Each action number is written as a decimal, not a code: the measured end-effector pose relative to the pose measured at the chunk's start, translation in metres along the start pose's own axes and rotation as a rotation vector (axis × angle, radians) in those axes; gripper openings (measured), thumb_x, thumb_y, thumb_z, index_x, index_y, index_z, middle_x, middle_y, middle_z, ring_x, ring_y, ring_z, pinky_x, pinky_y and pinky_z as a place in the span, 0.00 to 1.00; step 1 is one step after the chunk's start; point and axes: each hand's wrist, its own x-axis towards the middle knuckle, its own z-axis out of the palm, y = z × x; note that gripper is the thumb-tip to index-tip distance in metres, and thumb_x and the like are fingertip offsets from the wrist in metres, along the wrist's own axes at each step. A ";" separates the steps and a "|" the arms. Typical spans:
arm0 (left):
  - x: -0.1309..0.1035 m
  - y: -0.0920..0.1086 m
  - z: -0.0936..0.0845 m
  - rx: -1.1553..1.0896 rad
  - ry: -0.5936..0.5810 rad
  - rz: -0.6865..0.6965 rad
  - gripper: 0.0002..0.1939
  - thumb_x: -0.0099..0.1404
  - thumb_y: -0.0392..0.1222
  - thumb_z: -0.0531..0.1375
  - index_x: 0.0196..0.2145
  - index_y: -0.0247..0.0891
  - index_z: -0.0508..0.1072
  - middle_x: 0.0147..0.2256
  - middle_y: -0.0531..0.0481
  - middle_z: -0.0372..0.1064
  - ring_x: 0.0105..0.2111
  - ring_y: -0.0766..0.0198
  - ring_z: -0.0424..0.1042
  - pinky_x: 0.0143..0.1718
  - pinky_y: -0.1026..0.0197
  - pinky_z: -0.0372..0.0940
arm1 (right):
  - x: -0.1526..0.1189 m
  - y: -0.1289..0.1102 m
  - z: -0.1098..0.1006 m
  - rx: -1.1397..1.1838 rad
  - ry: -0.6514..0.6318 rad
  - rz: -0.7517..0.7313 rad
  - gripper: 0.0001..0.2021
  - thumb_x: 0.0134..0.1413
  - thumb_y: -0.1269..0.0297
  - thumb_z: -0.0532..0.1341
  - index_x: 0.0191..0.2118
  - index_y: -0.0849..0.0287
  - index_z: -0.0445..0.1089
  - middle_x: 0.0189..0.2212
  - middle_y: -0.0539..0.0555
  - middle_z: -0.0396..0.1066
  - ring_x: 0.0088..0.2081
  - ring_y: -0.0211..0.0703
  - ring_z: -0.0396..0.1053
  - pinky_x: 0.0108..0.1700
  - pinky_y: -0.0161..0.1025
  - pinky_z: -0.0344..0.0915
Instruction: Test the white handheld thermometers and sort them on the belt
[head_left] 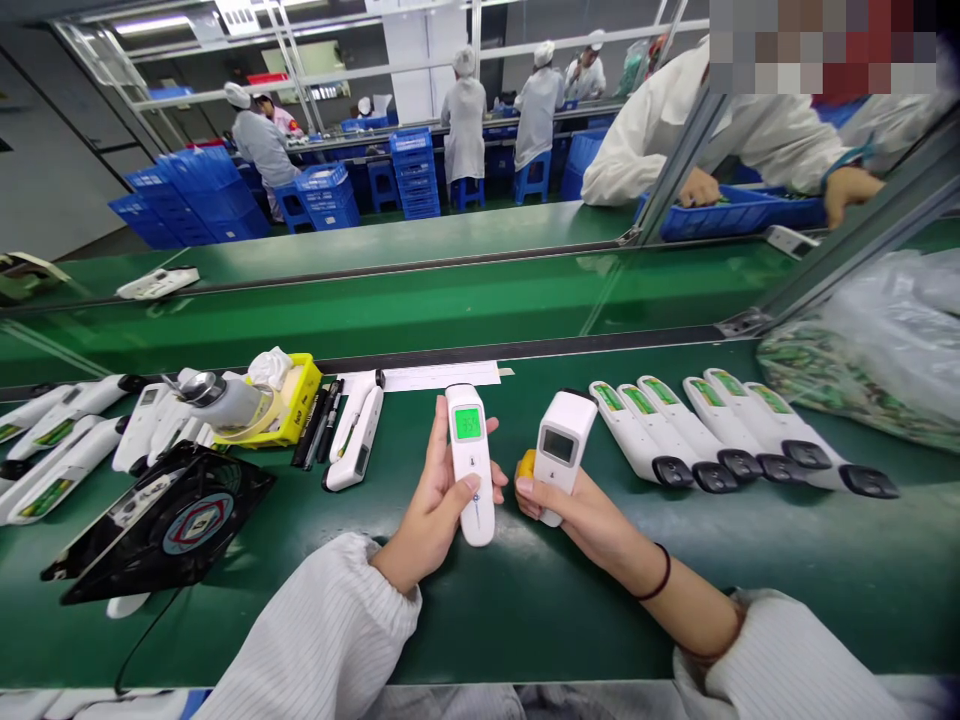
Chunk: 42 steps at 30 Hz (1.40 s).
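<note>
- Two hands in play, two white thermometers up, side by side just right of the frame's centre!
- The left hand (439,495) is closed around one thermometer (471,465), thumb on its front, fingers wrapped behind with tips showing along the far edge; its one screen glows green with digits.
- The right hand (581,515) is curled around the other thermometer (564,440), thumb across the handle; its one screen is grey, and one yellow item (527,466) pokes out by the fingers.
- Over at right of centre, six more thermometers (697,425) lie on the green bench (585,620), battery slots exposed, black ends towards us.
- Left of centre, two white units (355,435) lie together beside black pens (322,420), too bunched to count surely.
- One yellow tray (298,405) and one metal-topped bottle (225,400) sit further left, with one black fan (199,525) below them.
- Far left, a heap of white units (64,450) overlaps too much to count.
- Right edge: one clear bag (862,345) with green pieces inside.
- Upper right, a co-worker's two hands (699,188) are at the blue trays (712,218).
</note>
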 end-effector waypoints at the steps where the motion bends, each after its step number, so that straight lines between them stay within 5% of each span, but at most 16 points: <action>1: 0.000 0.000 0.000 0.008 -0.004 0.001 0.41 0.67 0.37 0.54 0.65 0.59 0.30 0.62 0.45 0.52 0.37 0.65 0.68 0.42 0.58 0.65 | 0.000 0.000 0.000 -0.018 -0.004 -0.004 0.17 0.48 0.52 0.65 0.25 0.59 0.62 0.19 0.46 0.57 0.24 0.35 0.54 0.26 0.34 0.51; 9: -0.002 -0.003 0.002 0.010 -0.004 0.011 0.41 0.68 0.38 0.54 0.64 0.58 0.28 0.60 0.45 0.54 0.46 0.60 0.69 0.50 0.54 0.63 | -0.001 0.012 0.014 -0.077 -0.034 -0.022 0.21 0.38 0.49 0.70 0.34 0.57 0.67 0.29 0.51 0.67 0.32 0.42 0.66 0.35 0.39 0.64; 14: -0.002 -0.004 0.004 -0.088 -0.041 -0.022 0.44 0.67 0.39 0.56 0.63 0.60 0.24 0.63 0.47 0.49 0.57 0.54 0.61 0.57 0.52 0.56 | -0.002 0.019 0.021 -0.202 -0.010 -0.038 0.20 0.41 0.48 0.68 0.35 0.58 0.69 0.28 0.53 0.70 0.33 0.47 0.67 0.36 0.42 0.65; 20: -0.002 -0.002 0.006 -0.154 -0.019 -0.056 0.46 0.65 0.39 0.58 0.64 0.61 0.27 0.64 0.48 0.50 0.58 0.56 0.61 0.56 0.56 0.57 | -0.002 0.020 0.017 -0.246 -0.045 -0.037 0.18 0.45 0.46 0.65 0.31 0.58 0.68 0.26 0.53 0.68 0.36 0.49 0.68 0.39 0.44 0.65; 26: -0.001 -0.003 0.008 -0.178 -0.029 -0.036 0.44 0.67 0.35 0.56 0.64 0.61 0.27 0.64 0.47 0.49 0.58 0.54 0.61 0.57 0.53 0.58 | -0.004 0.013 0.021 -0.168 -0.047 -0.007 0.24 0.42 0.47 0.67 0.42 0.56 0.65 0.39 0.55 0.71 0.42 0.49 0.69 0.45 0.45 0.65; 32: -0.001 -0.008 0.008 -0.191 -0.014 -0.002 0.45 0.66 0.36 0.56 0.64 0.60 0.26 0.62 0.45 0.52 0.56 0.52 0.64 0.55 0.49 0.60 | -0.006 0.015 0.025 -0.157 -0.063 -0.028 0.26 0.44 0.44 0.65 0.43 0.57 0.64 0.40 0.55 0.70 0.44 0.49 0.69 0.47 0.46 0.65; 39: 0.005 -0.005 -0.008 -0.098 0.099 0.079 0.41 0.67 0.37 0.55 0.64 0.60 0.30 0.62 0.48 0.53 0.57 0.54 0.62 0.57 0.49 0.57 | 0.001 0.012 0.014 -0.007 0.010 -0.067 0.19 0.50 0.50 0.64 0.39 0.59 0.63 0.25 0.47 0.65 0.21 0.31 0.61 0.25 0.31 0.60; 42: 0.007 -0.007 -0.012 -0.063 0.137 0.119 0.42 0.67 0.38 0.55 0.64 0.60 0.29 0.62 0.47 0.53 0.57 0.53 0.63 0.59 0.46 0.52 | 0.000 0.006 0.010 0.042 -0.012 -0.045 0.17 0.56 0.48 0.57 0.34 0.60 0.61 0.21 0.47 0.65 0.16 0.31 0.61 0.18 0.31 0.56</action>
